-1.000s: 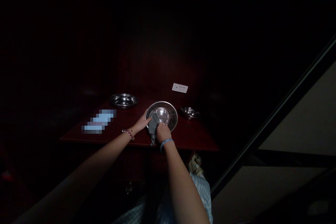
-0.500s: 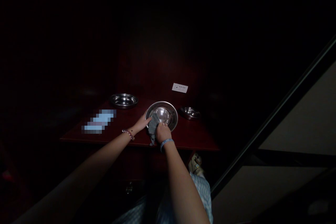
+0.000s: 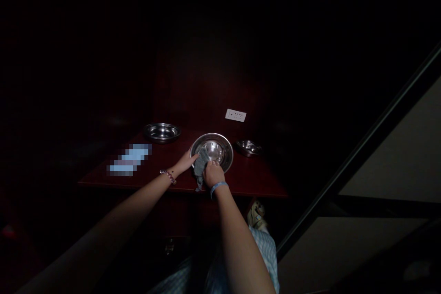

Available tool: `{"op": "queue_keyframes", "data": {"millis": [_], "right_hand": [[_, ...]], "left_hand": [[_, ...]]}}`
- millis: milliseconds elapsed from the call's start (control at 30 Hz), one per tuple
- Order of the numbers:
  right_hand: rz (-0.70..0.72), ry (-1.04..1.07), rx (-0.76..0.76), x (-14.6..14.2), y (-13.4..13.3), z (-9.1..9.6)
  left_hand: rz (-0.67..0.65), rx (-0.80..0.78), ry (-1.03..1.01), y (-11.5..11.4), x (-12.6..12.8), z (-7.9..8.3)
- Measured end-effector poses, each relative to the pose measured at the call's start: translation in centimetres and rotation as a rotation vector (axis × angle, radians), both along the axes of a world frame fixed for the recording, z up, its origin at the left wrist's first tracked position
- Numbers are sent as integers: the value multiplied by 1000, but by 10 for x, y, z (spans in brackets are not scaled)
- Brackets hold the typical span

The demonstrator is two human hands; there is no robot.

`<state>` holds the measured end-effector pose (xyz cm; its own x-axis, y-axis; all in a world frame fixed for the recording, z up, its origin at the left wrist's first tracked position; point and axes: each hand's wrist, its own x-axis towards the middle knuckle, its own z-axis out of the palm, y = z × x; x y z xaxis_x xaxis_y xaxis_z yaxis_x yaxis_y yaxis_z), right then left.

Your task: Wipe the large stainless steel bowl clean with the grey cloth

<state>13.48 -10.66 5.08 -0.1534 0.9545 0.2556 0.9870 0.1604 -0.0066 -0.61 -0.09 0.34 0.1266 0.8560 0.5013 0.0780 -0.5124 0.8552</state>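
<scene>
A shiny steel bowl (image 3: 225, 149) is tilted toward me above the front of the dark red table. My left hand (image 3: 186, 161) grips its left rim, thumb on the inside and fingers hidden beneath. In my right hand (image 3: 214, 174), closed at the bowl's near side, is a grey cloth (image 3: 201, 163). The cloth lies against the inner left wall, and its twisted end hangs down past the rim. Both wrists wear bands.
On the red table (image 3: 165, 165) stand a wide steel bowl (image 3: 161, 133) at back left and a small stack of steel bowls (image 3: 248, 148) at right. A blurred pale blue item (image 3: 130, 160) lies at left. A white socket plate (image 3: 236, 115) is on the back wall.
Almost nothing differs. The view has shifted very slightly, while both hands, the bowl and the cloth keep nearly the same places.
</scene>
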Motion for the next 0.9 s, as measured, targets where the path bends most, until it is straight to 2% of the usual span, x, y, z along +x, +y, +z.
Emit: {"op": "queue_keyframes", "data": {"millis": [267,467,600,733,900], "right_hand": [[-3,-15,2,-1,-2,2],[8,-11,-16,-1,-2,2],[14,11,-41,2,-3,8],[21,78,-40,18,-6,23],[-38,204,-31,61,-8,31]], "left_hand": [[4,-52,-10,-2,1,2],[-17,-33,-16,-5,1,5],[-27,-33,-10,-8,0,8],[1,-92,-13,-14,2,12],[21,-130,-25,-15,4,13]]}}
